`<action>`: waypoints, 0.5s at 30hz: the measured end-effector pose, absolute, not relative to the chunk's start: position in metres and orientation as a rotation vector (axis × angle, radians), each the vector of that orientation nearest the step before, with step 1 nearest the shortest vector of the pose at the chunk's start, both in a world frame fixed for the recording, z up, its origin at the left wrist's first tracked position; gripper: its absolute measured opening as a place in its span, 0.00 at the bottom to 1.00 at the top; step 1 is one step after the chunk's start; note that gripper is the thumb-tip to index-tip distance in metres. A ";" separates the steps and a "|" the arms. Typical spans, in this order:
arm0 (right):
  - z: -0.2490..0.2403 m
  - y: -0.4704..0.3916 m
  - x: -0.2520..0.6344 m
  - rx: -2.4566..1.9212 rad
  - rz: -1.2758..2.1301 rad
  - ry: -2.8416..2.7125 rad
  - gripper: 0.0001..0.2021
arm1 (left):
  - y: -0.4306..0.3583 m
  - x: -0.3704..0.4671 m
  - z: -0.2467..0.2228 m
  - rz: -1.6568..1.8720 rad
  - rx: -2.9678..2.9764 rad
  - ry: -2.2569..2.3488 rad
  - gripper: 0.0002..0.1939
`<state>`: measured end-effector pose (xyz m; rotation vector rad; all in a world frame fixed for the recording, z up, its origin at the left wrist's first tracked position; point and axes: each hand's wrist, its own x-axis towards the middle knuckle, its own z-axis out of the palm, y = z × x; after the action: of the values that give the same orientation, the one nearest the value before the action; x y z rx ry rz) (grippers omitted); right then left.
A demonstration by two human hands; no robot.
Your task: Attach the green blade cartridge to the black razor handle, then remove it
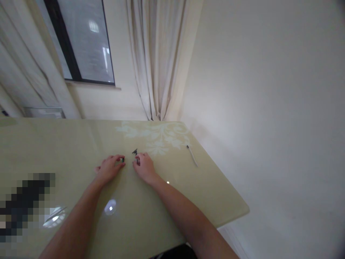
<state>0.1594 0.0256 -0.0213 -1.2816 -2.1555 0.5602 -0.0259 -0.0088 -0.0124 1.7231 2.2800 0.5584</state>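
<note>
My left hand (109, 168) rests low over the table, thumb and fingers pinched on a small dark piece (123, 160), too small to name. A short gap to its right, my right hand (145, 167) has its fingertips closed on a small dark, slim object (137, 160), mostly hidden by the fingers. Just beyond those fingertips shows a thin black forked part (135, 151); whether it joins the held object I cannot tell. To the right on the tabletop lies a thin white stick-like item (192, 156) with a dark end.
The glossy pale table (210, 201) has a white floral pattern near its far edge and reflects lights. A pixelated dark patch (29, 198) covers the left side. Behind the table hang curtains (159, 54) beside a window (86, 39). A plain wall (269, 108) borders the right.
</note>
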 end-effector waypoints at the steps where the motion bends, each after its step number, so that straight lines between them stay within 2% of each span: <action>1: -0.020 0.029 0.168 -1.256 0.579 -2.154 0.10 | -0.009 -0.026 -0.012 0.554 1.716 2.291 0.21; 3: -0.016 0.040 0.195 -1.243 0.577 -2.139 0.11 | -0.010 -0.026 -0.012 0.550 1.710 2.302 0.21; 6: -0.007 0.061 0.260 -1.402 0.343 -2.011 0.08 | -0.011 -0.024 -0.011 0.559 1.697 2.297 0.22; 11: -0.005 0.084 0.374 -1.642 0.168 -1.712 0.08 | -0.014 -0.011 -0.004 0.677 1.727 2.334 0.21; 15: -0.019 0.088 0.410 -1.759 0.112 -1.573 0.04 | -0.022 0.016 0.001 0.630 1.854 2.334 0.25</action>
<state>0.4095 0.0876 -0.0185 -1.7590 -1.5733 0.1122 0.0160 -0.0221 0.0009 1.8545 2.3337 0.6300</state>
